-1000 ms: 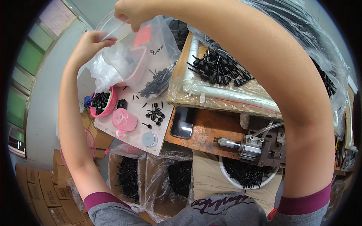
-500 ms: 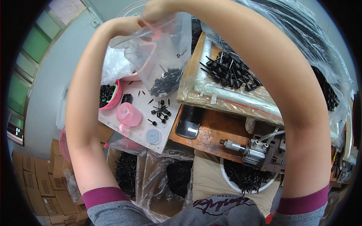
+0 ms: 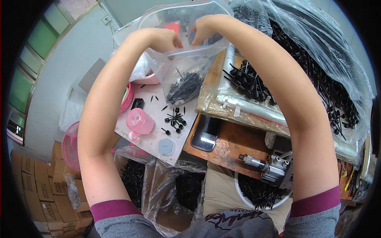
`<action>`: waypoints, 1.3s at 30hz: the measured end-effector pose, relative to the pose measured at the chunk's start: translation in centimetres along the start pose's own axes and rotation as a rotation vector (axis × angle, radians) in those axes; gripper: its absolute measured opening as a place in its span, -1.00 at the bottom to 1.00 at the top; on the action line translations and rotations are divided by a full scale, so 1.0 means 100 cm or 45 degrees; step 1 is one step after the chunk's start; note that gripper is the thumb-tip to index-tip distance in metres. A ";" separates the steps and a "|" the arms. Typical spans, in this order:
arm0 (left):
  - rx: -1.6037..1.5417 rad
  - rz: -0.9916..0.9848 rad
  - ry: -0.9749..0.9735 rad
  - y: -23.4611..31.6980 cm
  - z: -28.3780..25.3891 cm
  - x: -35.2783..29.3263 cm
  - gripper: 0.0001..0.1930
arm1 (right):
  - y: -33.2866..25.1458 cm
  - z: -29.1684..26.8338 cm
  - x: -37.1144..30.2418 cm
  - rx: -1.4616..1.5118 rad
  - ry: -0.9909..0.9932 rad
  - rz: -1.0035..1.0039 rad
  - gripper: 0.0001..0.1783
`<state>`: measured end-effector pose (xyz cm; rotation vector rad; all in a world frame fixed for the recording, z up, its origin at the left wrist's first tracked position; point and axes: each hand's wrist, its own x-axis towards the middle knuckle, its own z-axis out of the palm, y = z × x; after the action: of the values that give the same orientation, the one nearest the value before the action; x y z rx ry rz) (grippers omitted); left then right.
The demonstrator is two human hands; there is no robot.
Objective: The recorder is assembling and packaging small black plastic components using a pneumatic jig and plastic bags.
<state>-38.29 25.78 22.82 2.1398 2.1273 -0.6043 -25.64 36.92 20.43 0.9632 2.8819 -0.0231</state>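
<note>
Clear plastic bag (image 3: 180, 65) right at the grip, with a wide-open mouth around the fingers of both hands and the body hanging below them. Left hand (image 3: 164, 40) bent in at the near side of the mouth, with fingers curled; right hand (image 3: 202, 31) just beside, reaching over the rim with fingers pointed down. Cannot tell of either hand whether pinched on the film or only touching it. Below the grip, a heap of black stemmed parts (image 3: 184, 88) in the bag's bottom; near the left fingertips, a red patch (image 3: 172, 27).

Below and left of the grip, a pink basin (image 3: 149, 79), close by, and a pink bowl (image 3: 127, 100), half behind the left forearm. Farther below, on a whitish tabletop (image 3: 159, 117), a pink lidded mug (image 3: 139, 122), a small cluster of loose black parts (image 3: 176, 120) and a rounded grey case (image 3: 166, 146).

Right and below the grip, a dark phone (image 3: 204, 137) on a worn wooden board (image 3: 234, 152). Nearer the right forearm, a pile of black parts (image 3: 250, 81) on a film-wrapped carton (image 3: 238, 111).
</note>
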 end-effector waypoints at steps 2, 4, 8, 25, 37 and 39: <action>0.011 -0.168 -0.144 0.012 0.012 0.008 -0.46 | 0.003 0.010 0.002 -0.082 0.104 -0.007 0.02; -0.244 -0.230 -0.148 -0.001 0.022 0.017 -0.52 | 0.013 0.019 0.002 -0.438 0.451 0.010 0.06; -0.464 -0.290 -0.107 0.003 0.025 0.019 -0.53 | 0.026 0.010 0.016 -0.837 0.669 -0.086 0.16; 0.138 -0.180 -0.211 -0.012 0.082 0.055 -0.16 | 0.023 0.078 0.049 0.593 -0.023 0.029 -0.04; -0.598 -0.087 0.263 -0.020 0.050 0.066 -0.65 | 0.009 0.045 0.005 0.238 0.122 -0.321 -0.39; -0.721 0.069 0.391 -0.019 0.038 0.064 -0.69 | 0.003 0.030 -0.024 0.304 0.355 -0.399 -0.52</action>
<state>-41.22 30.73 17.72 2.0339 2.0280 0.3260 -23.27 35.57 17.75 0.5712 3.3203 -0.2852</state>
